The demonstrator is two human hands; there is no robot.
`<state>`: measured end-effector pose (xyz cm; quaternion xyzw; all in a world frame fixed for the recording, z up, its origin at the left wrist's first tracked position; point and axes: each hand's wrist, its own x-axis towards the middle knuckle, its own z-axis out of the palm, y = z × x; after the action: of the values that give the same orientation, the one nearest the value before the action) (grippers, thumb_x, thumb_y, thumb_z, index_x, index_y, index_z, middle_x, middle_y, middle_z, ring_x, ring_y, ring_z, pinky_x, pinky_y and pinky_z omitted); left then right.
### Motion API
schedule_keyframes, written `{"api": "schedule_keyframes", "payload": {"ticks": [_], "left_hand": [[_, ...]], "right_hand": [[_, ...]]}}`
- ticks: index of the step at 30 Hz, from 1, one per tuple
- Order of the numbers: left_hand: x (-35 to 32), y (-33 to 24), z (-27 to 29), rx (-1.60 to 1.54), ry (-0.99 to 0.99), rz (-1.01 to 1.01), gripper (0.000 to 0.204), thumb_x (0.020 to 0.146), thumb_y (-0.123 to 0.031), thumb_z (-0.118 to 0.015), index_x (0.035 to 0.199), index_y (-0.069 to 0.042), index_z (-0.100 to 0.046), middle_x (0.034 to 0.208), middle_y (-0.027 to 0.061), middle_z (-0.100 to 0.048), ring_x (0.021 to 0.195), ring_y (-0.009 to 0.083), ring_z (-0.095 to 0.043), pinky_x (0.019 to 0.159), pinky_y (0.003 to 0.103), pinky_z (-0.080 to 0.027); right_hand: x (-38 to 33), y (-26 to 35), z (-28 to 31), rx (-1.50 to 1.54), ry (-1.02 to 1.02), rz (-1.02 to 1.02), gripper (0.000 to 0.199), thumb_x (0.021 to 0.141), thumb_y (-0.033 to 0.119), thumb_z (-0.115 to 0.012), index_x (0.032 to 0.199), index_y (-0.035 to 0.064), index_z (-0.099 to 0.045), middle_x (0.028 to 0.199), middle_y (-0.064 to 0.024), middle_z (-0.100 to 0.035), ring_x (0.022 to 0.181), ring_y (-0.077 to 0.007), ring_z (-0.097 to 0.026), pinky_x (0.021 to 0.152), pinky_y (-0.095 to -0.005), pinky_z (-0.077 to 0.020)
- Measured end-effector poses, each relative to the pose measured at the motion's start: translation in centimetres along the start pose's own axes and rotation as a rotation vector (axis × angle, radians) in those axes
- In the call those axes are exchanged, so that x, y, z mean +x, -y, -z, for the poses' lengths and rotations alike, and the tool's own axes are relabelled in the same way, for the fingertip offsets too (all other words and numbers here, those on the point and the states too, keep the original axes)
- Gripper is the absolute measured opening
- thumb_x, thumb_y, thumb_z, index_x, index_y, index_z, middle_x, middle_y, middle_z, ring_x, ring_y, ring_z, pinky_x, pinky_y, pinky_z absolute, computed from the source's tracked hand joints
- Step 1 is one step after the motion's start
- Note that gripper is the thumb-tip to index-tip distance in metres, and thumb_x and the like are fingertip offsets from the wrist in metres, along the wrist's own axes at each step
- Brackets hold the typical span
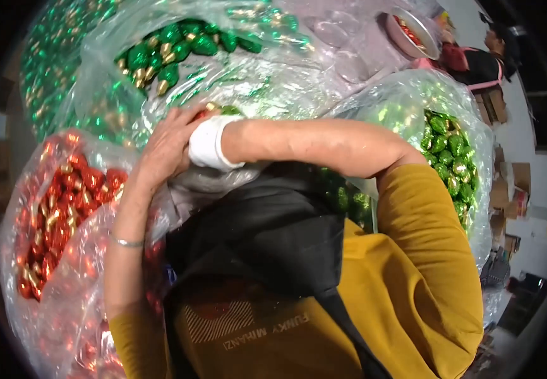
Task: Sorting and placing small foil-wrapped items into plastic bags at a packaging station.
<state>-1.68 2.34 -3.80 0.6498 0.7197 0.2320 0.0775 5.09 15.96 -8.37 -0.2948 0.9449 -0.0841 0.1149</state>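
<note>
My left hand comes up from the lower left with its fingers bent, closed around something I cannot make out. My right arm crosses in front of me, and the white band on its wrist meets my left hand. The fingers of my right hand are hidden there. Just beyond the wrist, red and green shiny pieces peek out, partly covered. Dark green bulb-shaped ornaments with gold ends lie past my hands in an open clear plastic bag.
Red shiny ornaments fill a clear bag at the left. Light green ones fill another at the right. A pale bowl with red pieces stands at the far right, near another person. Cardboard boxes stand along the right.
</note>
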Motion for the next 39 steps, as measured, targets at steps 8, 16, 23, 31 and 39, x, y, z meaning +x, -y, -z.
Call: {"api": "schedule_keyframes", "payload": {"ticks": [8, 16, 23, 31, 39], "left_hand": [[0.7, -1.0, -0.1, 0.153, -0.007, 0.042, 0.055, 0.074, -0.005, -0.058, 0.128, -0.017, -0.056, 0.131, 0.0083, -0.051, 0.106, 0.0290, -0.049, 0.084, 0.039, -0.042], [-0.6, -0.4, -0.6, 0.113, -0.092, 0.064, 0.051, 0.077, -0.005, -0.056, 0.126, -0.020, -0.056, 0.125, 0.0062, -0.053, 0.104, 0.0255, -0.050, 0.079, 0.039, -0.039], [-0.8, -0.1, -1.1, 0.133, -0.104, 0.097, 0.049, 0.079, -0.005, -0.055, 0.125, -0.022, -0.057, 0.125, 0.0054, -0.052, 0.102, 0.0248, -0.050, 0.079, 0.037, -0.038], [-2.0, 0.0, -1.2, 0.077, -0.051, 0.132, 0.054, 0.077, -0.001, -0.054, 0.128, -0.022, -0.055, 0.129, 0.0059, -0.050, 0.106, 0.0265, -0.048, 0.086, 0.038, -0.039], [-1.3, 0.1, -0.4, 0.006, 0.031, 0.168, 0.060, 0.073, -0.001, -0.058, 0.130, -0.019, -0.054, 0.136, 0.0078, -0.045, 0.111, 0.0293, -0.046, 0.095, 0.038, -0.039]], "right_hand": [[-3.4, 2.2, 4.1, 0.107, -0.020, -0.094, 0.021, 0.074, 0.014, -0.060, 0.093, 0.0113, -0.069, 0.097, -0.0155, -0.067, 0.087, -0.0309, -0.064, 0.076, -0.0405, -0.0505], [-8.4, -10.7, 8.6, 1.004, -0.217, -0.739, 0.021, 0.087, 0.013, -0.057, 0.101, 0.0002, -0.065, 0.082, -0.0032, -0.067, 0.068, -0.0159, -0.062, 0.062, -0.0309, -0.0526], [-8.9, -21.9, 0.0, -0.090, -0.387, -1.070, 0.032, 0.084, 0.031, -0.056, 0.099, 0.0045, -0.065, 0.098, -0.0213, -0.065, 0.093, -0.0376, -0.063, 0.083, -0.0456, -0.0492], [-13.0, -28.3, -2.4, -0.271, -0.242, -1.239, 0.042, 0.079, 0.033, -0.061, 0.112, 0.0084, -0.064, 0.103, -0.0226, -0.065, 0.098, -0.0360, -0.062, 0.083, -0.0457, -0.0486], [-18.5, -27.6, -0.6, 0.342, -0.401, -0.787, 0.049, 0.074, 0.023, -0.065, 0.120, 0.0062, -0.061, 0.086, -0.0117, -0.067, 0.063, -0.0216, -0.063, 0.058, -0.0363, -0.0516]]}}
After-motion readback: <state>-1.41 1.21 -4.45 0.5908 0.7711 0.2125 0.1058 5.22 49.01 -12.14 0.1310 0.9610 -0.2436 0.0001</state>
